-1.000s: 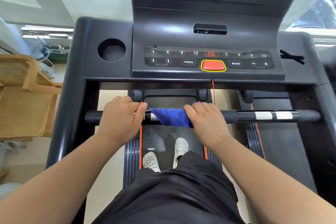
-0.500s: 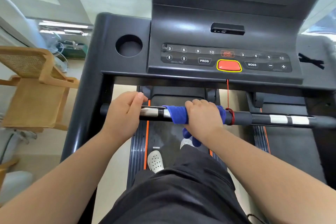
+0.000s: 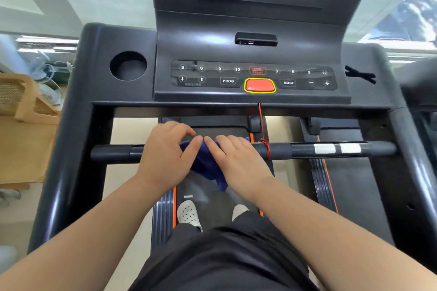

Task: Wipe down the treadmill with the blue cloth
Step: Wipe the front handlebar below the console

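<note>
Head view, left edge of frame: wooden chair (image 3: 26,125) beside the treadmill (image 3: 94,73), well apart from the work; cup holder (image 3: 128,66) at upper left of the console deck; handlebar (image 3: 113,152) across mid-frame, bare black at its left end; left hand (image 3: 165,156) at frame centre, thumb and curled fingers pinched on the left edge of the blue cloth (image 3: 205,165); blue cloth draped over the handlebar between both hands, tail hanging below toward the belt; right hand (image 3: 238,163) just right of it, fingers together, bent over cloth and bar and clamped there; red cord (image 3: 267,149) tied round the bar just beside the right hand; white tape bands (image 3: 335,149) further right.

Judged step: wiping the handlebar. Recommended: wrap cloth fully round the bar; grip firmly; slide in long strokes end to end; steady the loose edge with the left hand; lift over the red cord rather than drag it; wipe control buttons (image 3: 254,75) lightly to avoid a start.
</note>
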